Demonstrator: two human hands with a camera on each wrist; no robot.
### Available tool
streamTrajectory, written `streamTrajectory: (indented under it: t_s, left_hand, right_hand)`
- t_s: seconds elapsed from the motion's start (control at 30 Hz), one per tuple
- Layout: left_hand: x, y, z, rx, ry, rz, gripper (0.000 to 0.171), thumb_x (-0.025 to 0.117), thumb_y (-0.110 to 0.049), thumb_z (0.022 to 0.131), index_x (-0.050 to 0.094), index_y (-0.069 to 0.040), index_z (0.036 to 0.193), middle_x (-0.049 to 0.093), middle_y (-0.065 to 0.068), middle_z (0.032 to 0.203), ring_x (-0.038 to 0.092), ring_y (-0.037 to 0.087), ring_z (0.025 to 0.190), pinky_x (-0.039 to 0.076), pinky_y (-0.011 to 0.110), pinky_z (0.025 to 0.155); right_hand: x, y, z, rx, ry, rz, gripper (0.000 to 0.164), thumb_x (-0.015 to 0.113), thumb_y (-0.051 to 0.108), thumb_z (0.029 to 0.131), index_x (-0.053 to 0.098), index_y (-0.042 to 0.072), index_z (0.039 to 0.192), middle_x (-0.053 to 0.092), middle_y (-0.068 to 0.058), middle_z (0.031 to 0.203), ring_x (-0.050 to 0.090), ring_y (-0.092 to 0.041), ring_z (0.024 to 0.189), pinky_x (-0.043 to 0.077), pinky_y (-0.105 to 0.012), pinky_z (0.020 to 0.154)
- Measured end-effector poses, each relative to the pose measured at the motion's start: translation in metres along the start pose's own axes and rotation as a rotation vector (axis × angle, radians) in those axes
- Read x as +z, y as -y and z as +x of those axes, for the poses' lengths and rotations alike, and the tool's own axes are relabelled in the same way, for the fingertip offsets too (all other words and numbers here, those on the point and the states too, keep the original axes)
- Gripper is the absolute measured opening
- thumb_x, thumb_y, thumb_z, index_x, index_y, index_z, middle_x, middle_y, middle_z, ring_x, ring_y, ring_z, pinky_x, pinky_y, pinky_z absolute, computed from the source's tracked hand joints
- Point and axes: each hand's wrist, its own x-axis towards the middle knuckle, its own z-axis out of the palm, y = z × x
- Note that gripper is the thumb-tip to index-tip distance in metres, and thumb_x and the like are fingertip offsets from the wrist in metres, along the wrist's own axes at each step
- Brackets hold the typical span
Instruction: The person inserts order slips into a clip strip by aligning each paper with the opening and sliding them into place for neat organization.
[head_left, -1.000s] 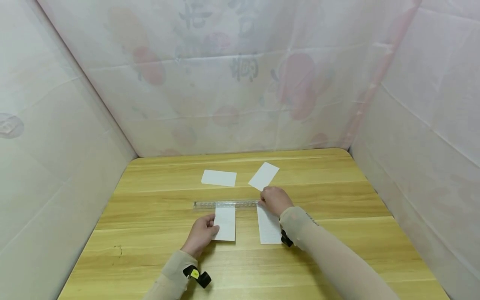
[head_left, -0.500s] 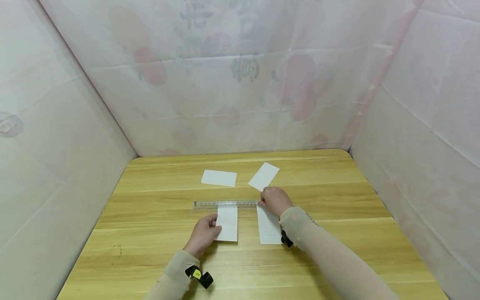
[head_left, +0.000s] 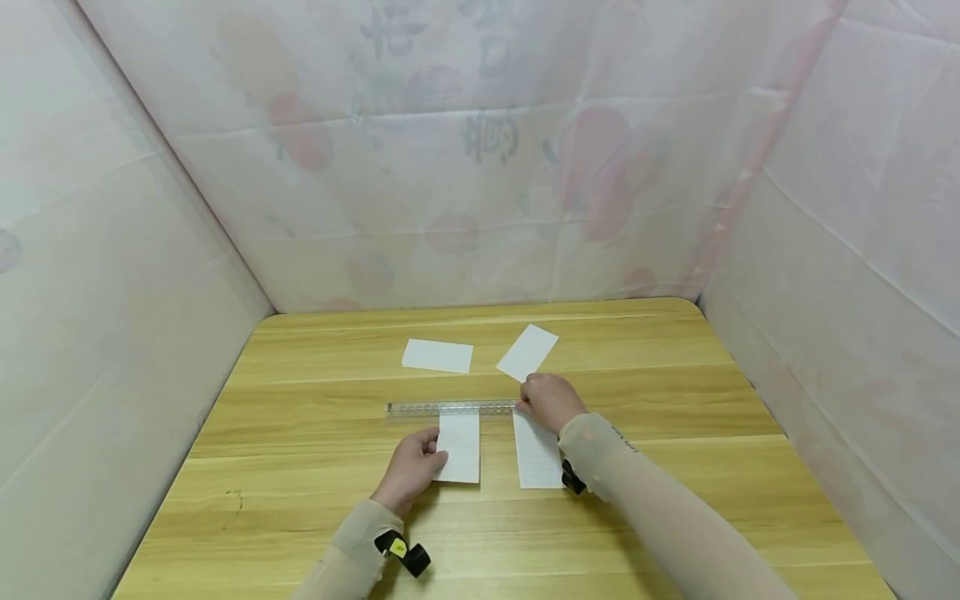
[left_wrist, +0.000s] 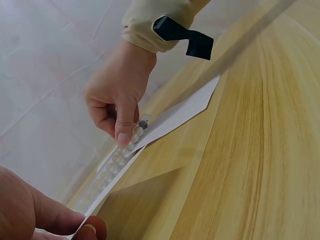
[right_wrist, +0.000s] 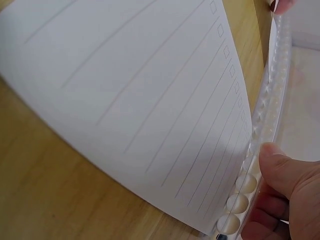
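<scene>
My left hand [head_left: 407, 471] pinches the left edge of a small white sheet [head_left: 461, 448] between thumb and fingers. The sheet's far edge meets a clear plastic binding strip [head_left: 412, 408] with a row of round rings. At the strip's right end, my right hand [head_left: 553, 402] grips it, thumb on top, as the left wrist view shows of the right hand [left_wrist: 117, 95]. A second sheet [head_left: 536, 458] lies by that end, partly under the right wrist; printed lines and small checkboxes show on this lined sheet [right_wrist: 165, 100] in the right wrist view.
Beyond the strip, a white stack of paper [head_left: 437, 356] lies on the left and a tilted white sheet [head_left: 528, 352] on the right, close to the right hand. The wooden table [head_left: 300, 467] is bordered by pale fabric walls [head_left: 480, 250] at the back and sides.
The left hand has slid its sheet slightly to the right along the strip, narrowing the gap to the second sheet. The right hand and the strip have hardly moved.
</scene>
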Motion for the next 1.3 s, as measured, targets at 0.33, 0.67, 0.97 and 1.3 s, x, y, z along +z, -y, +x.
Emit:
streamTrajectory:
  t_s: [0.33, 0.67, 0.97, 1.3]
  left_hand:
    - [0.0029, 0.0009, 0.0016, 0.016, 0.007, -0.002, 0.056, 0.057, 0.001, 0.091, 0.034, 0.016, 0.140, 0.049, 0.009, 0.090, 0.040, 0.012, 0.065, 0.038, 0.021, 0.054]
    - [0.0053, 0.0007, 0.0028, -0.006, -0.007, 0.002, 0.058, 0.056, -0.001, 0.091, 0.033, 0.012, 0.142, 0.054, 0.011, 0.095, 0.044, 0.013, 0.066, 0.040, 0.022, 0.053]
    - [0.0071, -0.0018, 0.0057, 0.015, -0.018, -0.015, 0.062, 0.051, 0.005, 0.085, 0.031, 0.013, 0.143, 0.053, 0.022, 0.126, 0.055, 0.023, 0.096, 0.047, 0.025, 0.068]
    - [0.0071, -0.0047, 0.0087, -0.017, -0.033, -0.079, 0.059, 0.051, 0.009, 0.085, 0.033, 0.014, 0.142, 0.052, 0.020, 0.119, 0.046, 0.017, 0.076, 0.039, 0.022, 0.054]
  right_hand:
    - [-0.0025, 0.0006, 0.0005, 0.006, 0.023, -0.003, 0.013, 0.076, 0.024, 0.083, 0.072, 0.013, 0.078, 0.062, 0.003, 0.076, 0.057, -0.012, 0.068, 0.049, -0.030, 0.067]
    - [-0.0006, 0.0001, 0.0010, 0.010, 0.029, -0.028, 0.013, 0.076, 0.026, 0.083, 0.073, 0.013, 0.079, 0.063, 0.004, 0.077, 0.058, -0.011, 0.069, 0.050, -0.029, 0.067]
    - [0.0011, -0.0010, 0.0019, 0.003, 0.024, -0.023, 0.014, 0.077, 0.025, 0.082, 0.073, 0.013, 0.079, 0.062, 0.004, 0.076, 0.058, -0.011, 0.068, 0.049, -0.029, 0.068]
    - [0.0002, -0.0013, 0.0013, 0.009, 0.032, -0.025, 0.014, 0.077, 0.026, 0.083, 0.073, 0.013, 0.079, 0.062, 0.004, 0.077, 0.057, -0.011, 0.069, 0.049, -0.028, 0.067]
